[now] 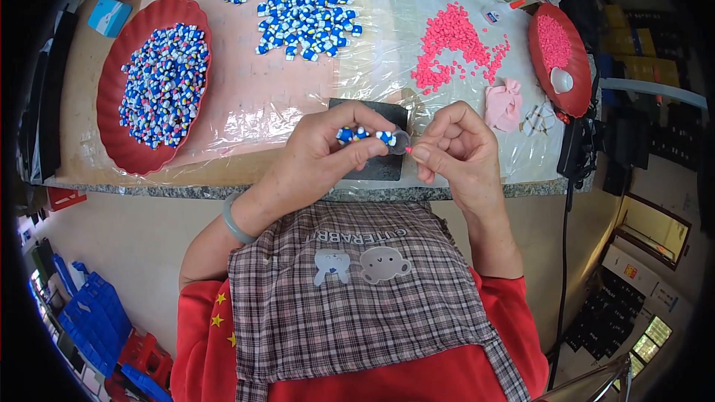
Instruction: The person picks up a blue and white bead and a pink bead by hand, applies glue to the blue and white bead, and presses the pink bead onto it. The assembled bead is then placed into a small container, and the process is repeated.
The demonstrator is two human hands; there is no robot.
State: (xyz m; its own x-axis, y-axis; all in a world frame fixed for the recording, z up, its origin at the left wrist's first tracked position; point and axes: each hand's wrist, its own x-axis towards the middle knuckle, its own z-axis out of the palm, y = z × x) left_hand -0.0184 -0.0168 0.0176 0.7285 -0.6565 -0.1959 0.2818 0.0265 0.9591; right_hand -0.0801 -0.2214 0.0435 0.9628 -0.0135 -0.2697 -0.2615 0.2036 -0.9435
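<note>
Over the table's near edge, my left hand is closed, pinching several small blue-and-white pieces in a row between thumb and fingers. Just beyond the end of that row is a small grey round thing; whether it is held or resting cannot be made out. Facing it, my right hand pinches a tiny pink piece between thumb and forefinger, close to the grey thing and the nearest blue-and-white piece. Beneath both hands lies a dark flat slab, partly hidden by them.
A red scalloped tray of blue-and-white pieces with pink bits stands left. Loose blue-and-white pieces spread at the back. Right of them lie a pink heap, a pink cloth and a second red tray with a white cup.
</note>
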